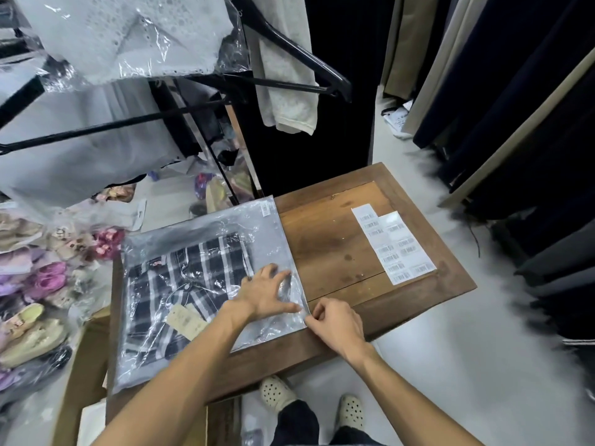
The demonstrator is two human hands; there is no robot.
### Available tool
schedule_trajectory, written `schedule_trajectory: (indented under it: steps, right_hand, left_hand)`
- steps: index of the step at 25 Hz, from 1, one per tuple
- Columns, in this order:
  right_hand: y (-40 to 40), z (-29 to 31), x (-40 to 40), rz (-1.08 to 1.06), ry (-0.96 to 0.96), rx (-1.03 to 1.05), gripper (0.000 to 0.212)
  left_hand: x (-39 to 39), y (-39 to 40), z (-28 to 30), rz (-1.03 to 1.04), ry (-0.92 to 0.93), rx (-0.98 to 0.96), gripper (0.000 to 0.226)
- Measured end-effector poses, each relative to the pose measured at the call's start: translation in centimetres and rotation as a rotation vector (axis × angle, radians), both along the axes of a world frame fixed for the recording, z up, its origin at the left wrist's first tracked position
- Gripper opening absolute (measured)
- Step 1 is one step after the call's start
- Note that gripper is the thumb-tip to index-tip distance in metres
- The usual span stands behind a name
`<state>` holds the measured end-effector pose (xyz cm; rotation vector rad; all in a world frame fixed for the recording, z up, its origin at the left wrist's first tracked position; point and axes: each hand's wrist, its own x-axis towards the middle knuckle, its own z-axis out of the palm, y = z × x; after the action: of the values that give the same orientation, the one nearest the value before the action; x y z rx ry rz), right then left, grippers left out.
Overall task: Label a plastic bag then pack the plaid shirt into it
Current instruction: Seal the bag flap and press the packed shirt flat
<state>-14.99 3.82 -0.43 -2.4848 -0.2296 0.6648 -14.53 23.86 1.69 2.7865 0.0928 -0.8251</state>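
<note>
Lying flat on the wooden table (402, 304) in the lower left of the frame, the clear plastic bag (206, 284) already holds the folded plaid shirt (180, 284), a paper tag (186, 320) showing through the film. The left hand (267, 292) presses on the bag's right side with fingers spread. The right hand (335, 323) pinches the bag's right edge between curled fingers. Sheets of barcode labels (394, 244) lie well apart at centre right.

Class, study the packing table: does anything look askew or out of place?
Only mildly: the plastic bag overhangs the table at its near-left corner, and the label sheets lie overlapping and skewed. Nothing looks spilled or damaged.
</note>
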Motion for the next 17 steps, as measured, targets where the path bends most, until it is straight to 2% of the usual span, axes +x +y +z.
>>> schedule_trajectory:
  steps: [3, 6, 8, 12, 17]
  right_hand:
    - [1.4, 0.3, 0.3, 0.127, -0.158, -0.087, 0.045]
    - [4.8, 0.0, 0.1, 0.374, -0.344, -0.013, 0.052]
    - [7.7, -0.4, -0.3, 0.468, -0.382, 0.035, 0.050]
    - [10.9, -1.6, -0.3, 0.362, -0.448, -0.086, 0.054]
    - [11.2, -2.2, 0.8, 0.309, -0.504, -0.272, 0.063]
  left_hand:
    - [1.5, 3.5, 1.0, -0.084, -0.154, -0.078, 0.076]
    - [3.4, 7.8, 0.8, -0.192, -0.198, 0.030, 0.054]
    - [4.8, 10.2, 0.5, -0.223, -0.154, 0.120, 0.051]
    - [7.3, 13.6, -0.3, -0.302, -0.089, 0.277, 0.050]
    - [6.9, 15.3, -0.8, -0.214, -0.137, 0.178, 0.057]
